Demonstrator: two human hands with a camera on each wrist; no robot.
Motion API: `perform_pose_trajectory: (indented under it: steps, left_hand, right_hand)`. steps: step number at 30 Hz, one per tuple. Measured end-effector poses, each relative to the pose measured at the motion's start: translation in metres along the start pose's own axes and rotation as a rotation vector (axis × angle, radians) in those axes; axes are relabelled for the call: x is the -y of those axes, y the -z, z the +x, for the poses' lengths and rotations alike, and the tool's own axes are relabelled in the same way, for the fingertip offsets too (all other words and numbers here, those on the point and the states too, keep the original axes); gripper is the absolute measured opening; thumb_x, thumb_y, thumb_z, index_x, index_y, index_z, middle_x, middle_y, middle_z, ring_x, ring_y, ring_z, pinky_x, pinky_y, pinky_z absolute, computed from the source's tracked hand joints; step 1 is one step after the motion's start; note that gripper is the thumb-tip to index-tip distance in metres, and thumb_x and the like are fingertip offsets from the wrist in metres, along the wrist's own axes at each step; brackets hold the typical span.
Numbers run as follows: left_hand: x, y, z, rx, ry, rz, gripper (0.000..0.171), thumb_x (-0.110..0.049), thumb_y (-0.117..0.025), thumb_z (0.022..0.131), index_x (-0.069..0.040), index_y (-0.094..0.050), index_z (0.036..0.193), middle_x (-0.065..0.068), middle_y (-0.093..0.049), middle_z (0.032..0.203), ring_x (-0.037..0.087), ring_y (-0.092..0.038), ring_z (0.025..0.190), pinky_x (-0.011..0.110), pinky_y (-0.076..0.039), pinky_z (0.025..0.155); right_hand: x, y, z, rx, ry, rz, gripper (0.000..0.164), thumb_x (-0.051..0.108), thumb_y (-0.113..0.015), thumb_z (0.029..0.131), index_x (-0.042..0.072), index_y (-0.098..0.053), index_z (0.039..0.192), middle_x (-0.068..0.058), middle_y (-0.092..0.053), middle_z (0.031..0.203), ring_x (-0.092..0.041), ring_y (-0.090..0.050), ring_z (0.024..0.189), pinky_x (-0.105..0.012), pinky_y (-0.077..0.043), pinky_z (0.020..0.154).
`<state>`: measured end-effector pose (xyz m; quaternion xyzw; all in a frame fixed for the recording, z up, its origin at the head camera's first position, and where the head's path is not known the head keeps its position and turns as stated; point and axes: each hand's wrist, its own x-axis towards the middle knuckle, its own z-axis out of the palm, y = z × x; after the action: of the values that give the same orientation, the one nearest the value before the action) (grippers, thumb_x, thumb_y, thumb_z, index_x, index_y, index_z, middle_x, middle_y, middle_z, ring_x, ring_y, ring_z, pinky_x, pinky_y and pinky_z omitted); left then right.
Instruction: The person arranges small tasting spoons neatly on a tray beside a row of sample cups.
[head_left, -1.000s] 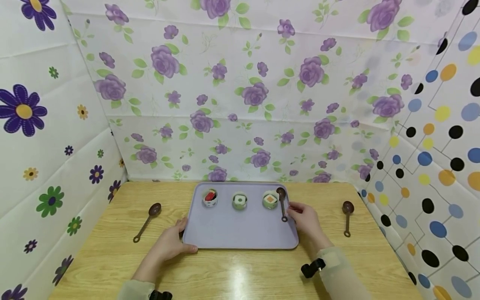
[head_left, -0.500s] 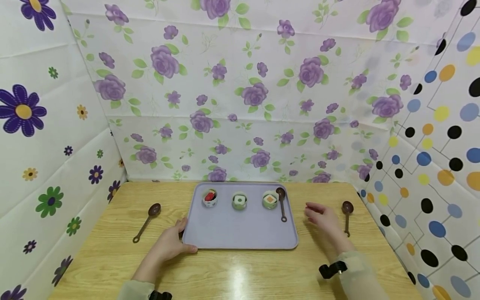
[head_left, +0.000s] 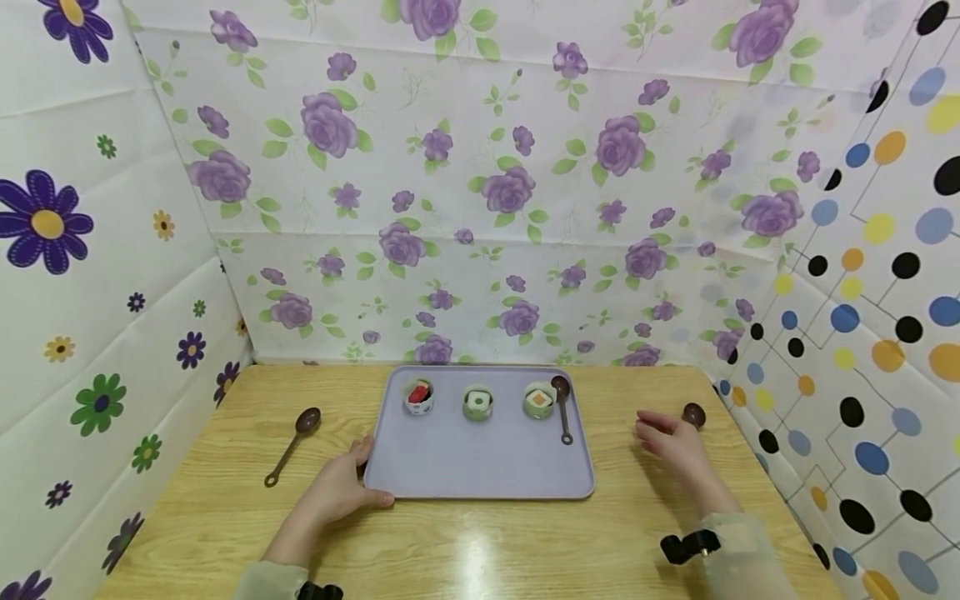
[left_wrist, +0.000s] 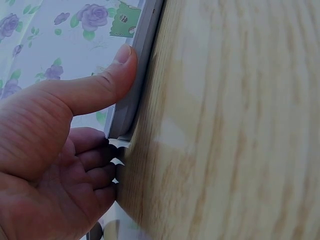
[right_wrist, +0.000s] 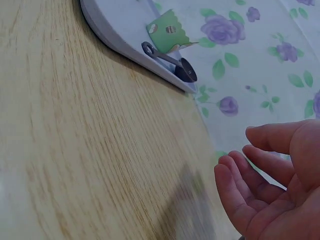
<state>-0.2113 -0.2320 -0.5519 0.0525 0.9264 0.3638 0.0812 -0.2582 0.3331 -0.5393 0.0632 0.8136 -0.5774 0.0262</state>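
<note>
A lilac tray [head_left: 480, 467] lies on the table with three small paper cups on it. The left cup [head_left: 422, 407] holds a red and dark piece; the middle cup [head_left: 477, 412] and right cup [head_left: 538, 410] hold white pieces. Against the right cup lies a brown spoon [head_left: 565, 412]. My left hand [head_left: 335, 489] holds the tray's near left corner, thumb on the front rim and fingers curled at the side. To the right of the tray, my right hand [head_left: 678, 454] is in the air with loosely bent fingers, holding nothing. It hides the handle of the right spoon [head_left: 694, 414].
Another brown spoon [head_left: 296, 443] lies on the wooden table [head_left: 480, 542] left of the tray. Floral cloth [head_left: 465, 208] hangs behind the table. A daisy-patterned cloth [head_left: 112, 333] stands at the left, a dotted one [head_left: 862, 375] at the right.
My right hand has let go of the tray's right edge and moved right, towards the right spoon. The left hand and the tray have stayed in place.
</note>
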Motion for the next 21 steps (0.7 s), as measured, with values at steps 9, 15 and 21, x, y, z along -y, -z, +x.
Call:
perform_pose_trajectory:
  steps: [9,15,21]
  left_hand:
    - [-0.002,0.0,0.001,0.01,0.006,-0.012,0.127,-0.035,-0.102,0.069,0.012,-0.029,0.161,0.036,-0.028,0.165,0.052,-0.025,0.155,0.064,-0.026,0.124]
    - [-0.003,0.0,0.001,0.008,0.003,-0.011,0.127,-0.036,-0.102,0.069,0.013,-0.03,0.16,0.036,-0.028,0.165,0.053,-0.025,0.155,0.065,-0.026,0.124]
    - [0.0,0.0,0.001,0.011,0.008,-0.008,0.127,-0.037,-0.102,0.069,0.012,-0.029,0.161,0.035,-0.029,0.165,0.053,-0.025,0.155,0.065,-0.027,0.123]
  right_hand:
    - [-0.004,0.014,-0.001,-0.021,-0.027,-0.04,0.057,0.023,-0.061,0.112,-0.007,-0.047,0.158,-0.03,-0.051,0.155,-0.017,-0.068,0.119,-0.034,-0.06,0.099]
    - [-0.01,0.034,-0.006,-0.067,-0.053,-0.053,0.06,0.026,-0.062,0.111,-0.006,-0.046,0.159,-0.028,-0.054,0.153,-0.011,-0.071,0.11,-0.031,-0.061,0.094]
    - [-0.02,0.05,-0.009,-0.154,-0.077,-0.011,0.06,0.021,-0.068,0.107,-0.005,-0.048,0.157,-0.012,-0.069,0.14,0.001,-0.069,0.095,-0.025,-0.061,0.084]
